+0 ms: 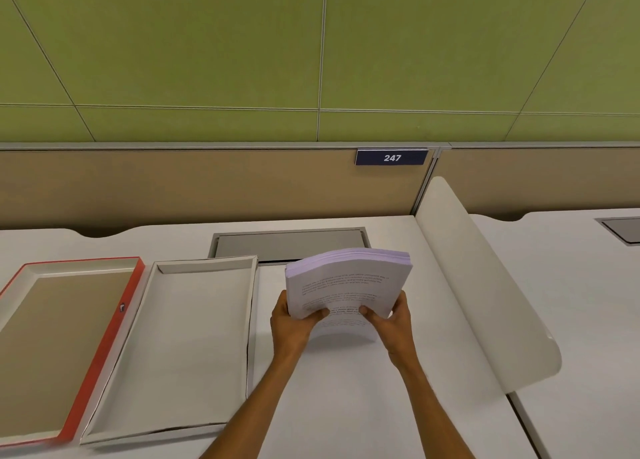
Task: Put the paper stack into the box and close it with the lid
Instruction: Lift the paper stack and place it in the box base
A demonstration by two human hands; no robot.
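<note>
Reaching forward from the near edge, two bare forearms crossed the white desk and met at the paper stack. The left hand gripped the stack's near left corner, thumb pressed on the printed top sheet and fingers curled underneath. The right hand gripped the near right corner in the same way, thumb on top and fingers wrapped below. Both hands were closed firmly on the stack, which was lifted clear of the desk, tilted with its far edge raised, and bowed upward along its middle. Several lines of blurred print showed on the top sheet; the words could not be read.

Left of the hands, the box lay open and empty on the desk, its white walls upright and its near right wall just beside the left forearm. Further left, touching or nearly touching the box, the lid lay inside-up, with a red rim and a brown inner face.

Right of the stack, a curved white divider separated this desk from the next one. Beyond the stack, a grey hatch was set into the desktop. Behind it rose a tan partition carrying a dark plate marked 247, and above that, green wall panels.
</note>
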